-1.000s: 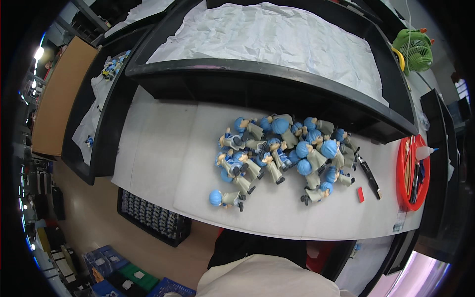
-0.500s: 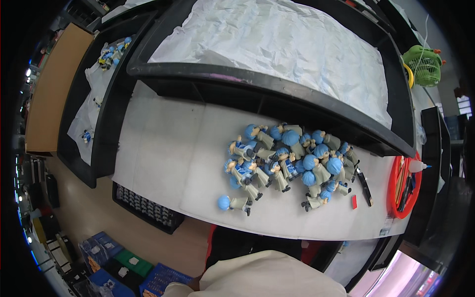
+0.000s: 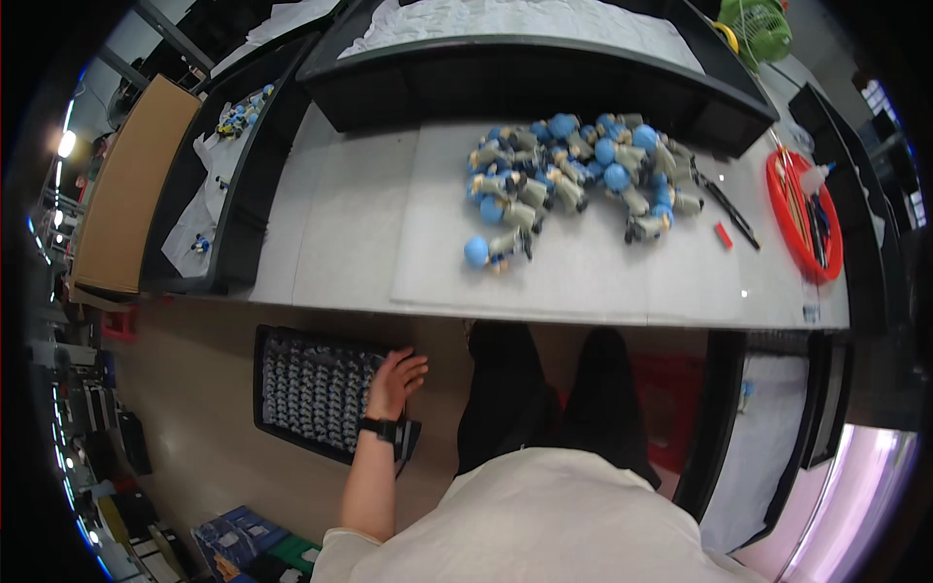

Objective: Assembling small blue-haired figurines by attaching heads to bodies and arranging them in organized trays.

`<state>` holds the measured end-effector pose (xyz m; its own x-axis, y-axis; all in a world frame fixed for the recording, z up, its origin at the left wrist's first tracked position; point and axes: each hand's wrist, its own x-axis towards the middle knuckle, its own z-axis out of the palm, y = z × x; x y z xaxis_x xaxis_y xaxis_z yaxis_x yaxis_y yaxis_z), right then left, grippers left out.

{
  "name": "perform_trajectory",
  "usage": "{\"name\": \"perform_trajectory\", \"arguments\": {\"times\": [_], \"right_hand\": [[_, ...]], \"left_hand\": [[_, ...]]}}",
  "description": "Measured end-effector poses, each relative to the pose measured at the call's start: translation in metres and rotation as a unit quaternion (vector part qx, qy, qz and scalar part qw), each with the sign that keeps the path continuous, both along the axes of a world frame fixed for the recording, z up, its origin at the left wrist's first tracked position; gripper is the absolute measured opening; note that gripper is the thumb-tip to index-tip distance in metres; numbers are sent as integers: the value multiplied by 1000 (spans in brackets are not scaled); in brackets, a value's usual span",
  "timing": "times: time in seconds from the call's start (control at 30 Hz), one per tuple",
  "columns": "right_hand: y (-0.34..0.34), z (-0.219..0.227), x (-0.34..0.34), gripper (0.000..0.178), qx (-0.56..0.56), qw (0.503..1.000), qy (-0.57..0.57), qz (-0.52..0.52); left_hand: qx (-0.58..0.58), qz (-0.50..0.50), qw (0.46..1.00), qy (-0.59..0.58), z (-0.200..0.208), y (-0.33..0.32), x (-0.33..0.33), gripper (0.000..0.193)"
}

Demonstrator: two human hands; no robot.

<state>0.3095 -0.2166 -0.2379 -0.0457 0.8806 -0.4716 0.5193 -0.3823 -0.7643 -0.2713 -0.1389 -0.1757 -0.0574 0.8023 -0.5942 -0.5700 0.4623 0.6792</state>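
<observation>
My left hand point(image 3: 395, 381), with a dark band on the wrist, reaches down at the left of my lap, its fingers stretched out and apart. Nothing shows in it. It hangs over the right side of a black tray point(image 3: 260, 394) filled with rows of small dark and pale pieces; whether it touches the tray I cannot tell. My right hand is out of sight. On the table point(image 3: 340, 243) lies a pile of toy figures point(image 3: 564, 185) with blue heads and grey-beige bodies. One figure point(image 3: 476, 253) lies apart at the pile's near left.
A black bin point(image 3: 544, 83) lined with white sheet stands at the back. Another bin point(image 3: 225, 243) at left holds a few figures, beside a cardboard box point(image 3: 136, 185). At right are a dark pen-like tool point(image 3: 731, 211), a red block point(image 3: 723, 235) and a red basket point(image 3: 805, 262) of tools.
My left arm has come into view, reaching to the floor tray. The view has tilted down, showing my legs and more of that tray. The pile looks much the same.
</observation>
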Motion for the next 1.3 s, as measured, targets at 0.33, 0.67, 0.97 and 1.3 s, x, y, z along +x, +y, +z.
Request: {"name": "perform_trajectory", "arguments": {"times": [0.33,0.67,0.97,1.3], "right_hand": [[-52,12,-18,15,40,999,17,-11],[186,257,-152,11,407,895,64,170],[208,249,-203,13,399,884,194,152],[231,239,-218,29,197,903,375,72]], "left_hand": [[188,-161,952,178,83,1,111,15],[380,33,723,575,201,99,107,22],[332,-121,878,323,212,115,132,21],[278,-121,947,109,186,147,182,29]]}}
